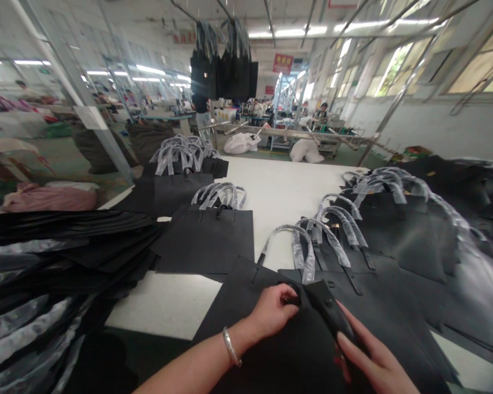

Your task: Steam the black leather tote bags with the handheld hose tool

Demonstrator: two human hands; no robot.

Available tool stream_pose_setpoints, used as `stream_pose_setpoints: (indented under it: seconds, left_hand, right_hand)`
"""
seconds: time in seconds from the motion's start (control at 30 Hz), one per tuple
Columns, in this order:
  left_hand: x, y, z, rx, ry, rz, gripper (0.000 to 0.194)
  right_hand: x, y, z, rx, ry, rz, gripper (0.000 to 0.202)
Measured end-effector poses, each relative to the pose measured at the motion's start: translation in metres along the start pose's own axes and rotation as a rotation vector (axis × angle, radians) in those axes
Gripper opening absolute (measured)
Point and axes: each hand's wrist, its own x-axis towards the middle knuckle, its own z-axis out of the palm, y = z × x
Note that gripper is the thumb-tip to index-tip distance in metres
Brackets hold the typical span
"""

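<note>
Black bag, wrapped handles upright (250, 306)

Bag (232, 303): smooth, matt | handle wrap (308, 265): glossy plastic | bangle (229, 346): shiny metal

Left forearm slants in over the table's (267, 186) near edge; left hand (273, 311) bends at the knuckles, fingers curled toward the thumb; right hand (372, 353), nearer that edge, clasps with thumb opposite extended fingers.

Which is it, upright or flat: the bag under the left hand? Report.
Flat: the bag spreads beneath the left hand, its wrapped handle stretched beyond the top edge.
</note>
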Motion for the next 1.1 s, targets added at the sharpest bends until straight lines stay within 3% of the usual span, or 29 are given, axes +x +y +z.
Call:
stream_pose_setpoints:
  seconds: [0.1, 0.17, 0.23, 0.33, 0.43, 0.63, 0.7, 0.77, 0.87, 0.97, 1.03, 1.07, 1.1]
  left_hand:
    - [0.020, 0.000, -0.030, 0.606, 0.225, 0.132, 0.018]
    - [0.035, -0.001, -0.049, 0.880, 0.295, 0.060, 0.021]
    - [0.048, -0.004, -0.061, 1.018, 0.301, -0.077, 0.029]
    - [0.064, -0.007, -0.069, 1.055, 0.242, -0.203, 0.037]
    - [0.074, -0.009, -0.073, 1.042, 0.165, -0.228, 0.031]
    - [0.078, -0.005, -0.083, 0.976, 0.130, -0.164, 0.012]
    - [0.077, 0.001, -0.096, 0.955, 0.110, -0.135, 0.007]
    - [0.077, 0.013, -0.122, 0.941, 0.135, -0.104, 0.006]
    - [0.081, 0.038, -0.183, 0.950, 0.269, -0.102, 0.006]
    - [0.085, 0.066, -0.243, 1.166, 0.566, -0.162, 0.022]
    - [0.086, 0.079, -0.258, 1.341, 0.822, -0.107, 0.037]
    - [0.084, 0.081, -0.253, 1.373, 0.889, -0.039, 0.041]
    - [0.081, 0.080, -0.239, 1.353, 0.882, 0.046, 0.042]
  right_hand:
    - [0.016, 0.014, -0.014, -0.089, 0.135, -0.065, 0.104]
    - [0.023, 0.028, -0.024, -0.126, 0.194, -0.092, 0.098]
    - [0.027, 0.041, -0.032, -0.141, 0.246, -0.108, 0.093]
    - [0.031, 0.053, -0.039, -0.166, 0.359, -0.115, 0.088]
    - [0.037, 0.052, -0.044, -0.186, 0.463, -0.119, 0.086]
    - [0.045, 0.047, -0.049, -0.200, 0.450, -0.112, 0.083]
    - [0.045, 0.050, -0.050, -0.201, 0.446, -0.121, 0.082]
    - [0.044, 0.053, -0.050, -0.187, 0.444, -0.128, 0.081]
    - [0.042, 0.055, -0.050, -0.172, 0.446, -0.127, 0.080]
    - [0.041, 0.055, -0.049, -0.177, 0.447, -0.112, 0.079]
    - [0.041, 0.055, -0.049, -0.184, 0.441, -0.098, 0.078]
    - [0.042, 0.055, -0.049, -0.183, 0.437, -0.093, 0.077]
    - [0.042, 0.055, -0.049, -0.178, 0.432, -0.091, 0.076]
